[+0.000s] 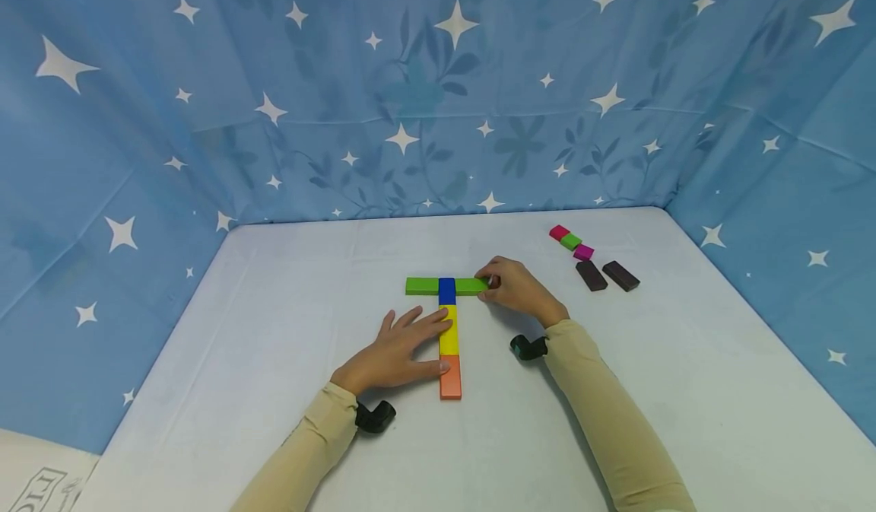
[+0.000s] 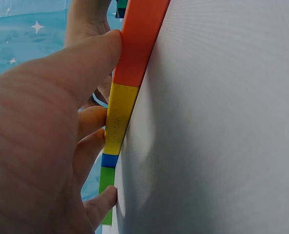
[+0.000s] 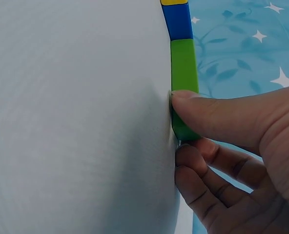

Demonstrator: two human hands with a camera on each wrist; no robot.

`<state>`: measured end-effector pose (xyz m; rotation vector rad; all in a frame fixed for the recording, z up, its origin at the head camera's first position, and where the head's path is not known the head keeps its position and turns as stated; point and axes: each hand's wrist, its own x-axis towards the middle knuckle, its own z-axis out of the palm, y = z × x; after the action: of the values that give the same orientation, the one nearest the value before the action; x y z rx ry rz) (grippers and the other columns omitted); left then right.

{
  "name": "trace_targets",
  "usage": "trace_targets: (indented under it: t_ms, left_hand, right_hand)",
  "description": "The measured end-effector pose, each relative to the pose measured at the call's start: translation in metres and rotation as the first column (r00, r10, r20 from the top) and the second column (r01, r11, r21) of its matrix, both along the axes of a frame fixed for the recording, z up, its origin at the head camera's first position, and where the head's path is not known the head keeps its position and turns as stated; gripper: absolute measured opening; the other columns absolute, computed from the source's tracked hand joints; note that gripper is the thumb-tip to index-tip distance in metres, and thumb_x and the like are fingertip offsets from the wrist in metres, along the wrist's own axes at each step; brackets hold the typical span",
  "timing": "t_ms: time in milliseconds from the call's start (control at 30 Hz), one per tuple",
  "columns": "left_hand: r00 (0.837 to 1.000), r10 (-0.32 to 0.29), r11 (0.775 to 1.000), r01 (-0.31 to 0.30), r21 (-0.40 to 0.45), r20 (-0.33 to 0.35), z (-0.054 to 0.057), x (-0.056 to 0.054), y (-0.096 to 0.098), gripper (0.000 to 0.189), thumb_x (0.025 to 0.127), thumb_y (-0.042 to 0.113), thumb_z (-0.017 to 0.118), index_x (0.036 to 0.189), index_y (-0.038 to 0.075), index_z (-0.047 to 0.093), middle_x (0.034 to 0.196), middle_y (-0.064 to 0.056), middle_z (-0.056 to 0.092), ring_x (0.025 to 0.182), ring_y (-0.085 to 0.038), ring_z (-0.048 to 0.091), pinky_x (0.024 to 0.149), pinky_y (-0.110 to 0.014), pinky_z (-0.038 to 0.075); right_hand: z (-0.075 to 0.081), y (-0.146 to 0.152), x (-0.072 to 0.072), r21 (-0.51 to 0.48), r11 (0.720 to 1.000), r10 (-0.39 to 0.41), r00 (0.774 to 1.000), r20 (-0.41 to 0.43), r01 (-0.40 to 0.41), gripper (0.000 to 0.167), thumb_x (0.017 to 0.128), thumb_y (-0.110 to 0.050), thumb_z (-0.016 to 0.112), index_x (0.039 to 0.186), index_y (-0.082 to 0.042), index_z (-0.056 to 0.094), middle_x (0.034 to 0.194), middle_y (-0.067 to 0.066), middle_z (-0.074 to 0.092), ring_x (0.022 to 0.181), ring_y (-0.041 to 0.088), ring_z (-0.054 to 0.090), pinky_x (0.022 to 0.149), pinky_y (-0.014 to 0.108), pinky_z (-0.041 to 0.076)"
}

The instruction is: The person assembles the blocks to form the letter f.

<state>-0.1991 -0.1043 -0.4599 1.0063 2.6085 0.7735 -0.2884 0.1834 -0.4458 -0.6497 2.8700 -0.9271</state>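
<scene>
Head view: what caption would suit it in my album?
A block T: left hand touching its yellow block and orange block, right hand pinching its right green block.

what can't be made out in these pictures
Head view: part of the yellow block, beneath the left hand.
Left wrist view: outer end of the orange block, cut off by the top edge.
Head view: rest of the lettering, cut off by the bottom edge.

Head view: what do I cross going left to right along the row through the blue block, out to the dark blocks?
Left green block → blue block → right green block → right hand → left dark block → right dark block.
</scene>
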Motion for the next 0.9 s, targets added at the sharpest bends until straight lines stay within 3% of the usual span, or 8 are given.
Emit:
trace_targets:
  t_ms: [400,600,900]
  left_hand:
    - [1.0,0.002,1.0,-0.001,-0.005,0.008,-0.004,0.0,0.001,0.076,0.103,0.058,0.063,0.166,0.021,0.044,0.175,0.003,0.029,0.163,-0.035,0.013,0.125,-0.069,-0.003]
    - [1.0,0.003,1.0,-0.003,-0.005,0.004,-0.004,0.0,0.001,0.076,0.103,0.058,0.063,0.166,0.021,0.044,0.175,0.003,0.03,0.163,-0.035,0.014,0.125,-0.069,-0.003]
    - [1.0,0.004,1.0,-0.004,-0.005,0.004,-0.002,0.0,0.001,0.076,0.103,0.057,0.064,0.166,0.021,0.044,0.175,0.003,0.029,0.163,-0.035,0.013,0.125,-0.069,-0.003]
  right_hand:
    - [0.003,0.002,0.003,-0.002,1.0,-0.029,0.997,0.074,0.029,0.042,0.098,-0.012,0.08,0.137,0.001,0.069,0.113,0.012,0.069,0.094,0.026,0.061,0.083,0.037,0.056]
    - [0.007,0.008,0.005,-0.033,0.999,-0.037,0.998,0.052,0.039,0.045,0.101,-0.015,0.077,0.141,0.0,0.067,0.128,0.018,0.068,0.102,0.029,0.065,0.09,0.043,0.059]
    - [0.016,0.025,0.006,-0.059,0.994,-0.093,0.996,0.012,0.094,0.047,0.102,-0.019,0.074,0.144,0.0,0.065,0.132,0.019,0.066,0.109,0.033,0.064,0.092,0.049,0.058]
